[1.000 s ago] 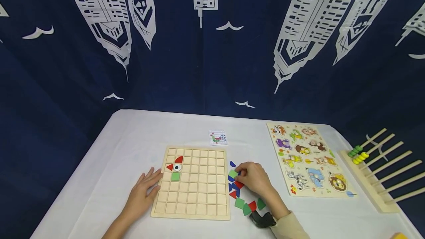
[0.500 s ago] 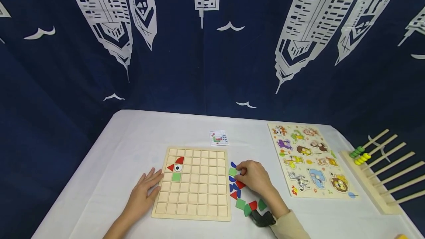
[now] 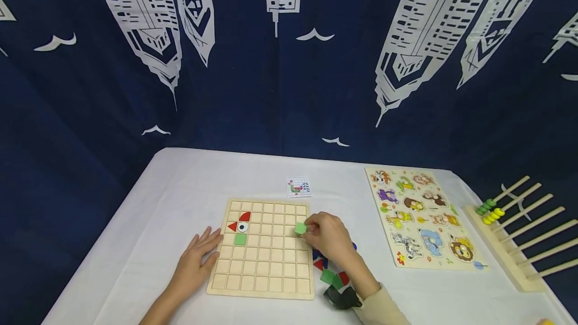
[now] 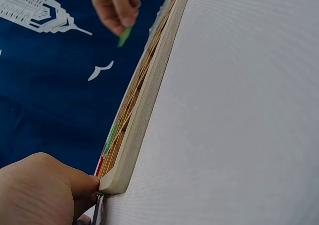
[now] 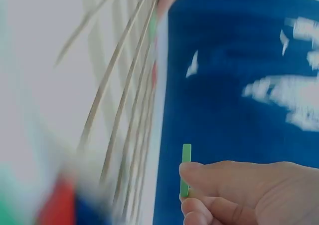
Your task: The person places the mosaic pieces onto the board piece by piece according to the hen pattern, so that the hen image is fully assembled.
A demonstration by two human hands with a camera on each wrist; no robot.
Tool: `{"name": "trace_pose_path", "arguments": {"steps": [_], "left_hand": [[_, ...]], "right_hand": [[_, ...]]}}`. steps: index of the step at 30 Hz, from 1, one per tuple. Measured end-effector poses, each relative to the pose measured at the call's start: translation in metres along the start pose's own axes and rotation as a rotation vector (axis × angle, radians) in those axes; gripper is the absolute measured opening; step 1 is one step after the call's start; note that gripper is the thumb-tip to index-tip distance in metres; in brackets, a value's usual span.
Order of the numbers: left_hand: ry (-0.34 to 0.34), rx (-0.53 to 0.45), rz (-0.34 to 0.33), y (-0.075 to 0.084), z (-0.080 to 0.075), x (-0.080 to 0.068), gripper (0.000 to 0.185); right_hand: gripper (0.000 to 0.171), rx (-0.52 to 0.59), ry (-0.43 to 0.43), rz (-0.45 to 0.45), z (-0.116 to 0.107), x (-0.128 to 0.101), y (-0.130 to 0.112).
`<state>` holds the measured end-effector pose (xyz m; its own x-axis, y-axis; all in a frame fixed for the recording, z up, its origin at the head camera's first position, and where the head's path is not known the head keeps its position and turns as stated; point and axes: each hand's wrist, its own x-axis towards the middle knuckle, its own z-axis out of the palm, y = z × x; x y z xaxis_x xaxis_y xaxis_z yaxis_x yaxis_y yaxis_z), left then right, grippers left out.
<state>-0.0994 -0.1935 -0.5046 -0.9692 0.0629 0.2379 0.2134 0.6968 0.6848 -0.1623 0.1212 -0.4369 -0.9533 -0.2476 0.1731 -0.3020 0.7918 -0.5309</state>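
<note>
Navy curtain [image 3: 289, 89] (white skyscraper print) hangs behind a white table [image 3: 180, 189].

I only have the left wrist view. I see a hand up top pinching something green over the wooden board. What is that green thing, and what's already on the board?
Observer: From the head view it is a green square tile, pinched by the right hand above the grid board near its right edge.
Operator: Which cells are filled?
Observer: Four, near the top left: a red quarter-round, a red triangle, an eye tile and a green square.
Operator: And my left hand?
Observer: The left hand lies flat, fingers against the board's left edge.
</note>
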Motion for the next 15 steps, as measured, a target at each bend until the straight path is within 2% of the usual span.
{"name": "trace_pose_path", "arguments": {"steps": [3, 6, 9, 11, 15], "left_hand": [[0.018, -0.004, 0.012, 0.0, 0.0, 0.0, 0.041], [0.026, -0.005, 0.02, 0.001, 0.0, 0.0, 0.04], [0.025, -0.002, 0.02, 0.001, 0.0, 0.0, 0.04], [0.023, -0.001, 0.022, 0.002, -0.001, 0.0, 0.04], [0.015, -0.008, 0.011, 0.003, -0.003, 0.0, 0.041]], "right_hand": [[0.016, 0.04, 0.01, -0.15, 0.016, 0.002, -0.024], [0.015, 0.051, -0.015, -0.253, 0.035, 0.004, -0.047], [0.015, 0.029, -0.078, -0.291, 0.051, 0.006, -0.066], [0.014, 0.011, -0.127, -0.279, 0.058, 0.007, -0.076], [0.012, -0.04, -0.162, -0.279, 0.069, 0.009, -0.088]]}}
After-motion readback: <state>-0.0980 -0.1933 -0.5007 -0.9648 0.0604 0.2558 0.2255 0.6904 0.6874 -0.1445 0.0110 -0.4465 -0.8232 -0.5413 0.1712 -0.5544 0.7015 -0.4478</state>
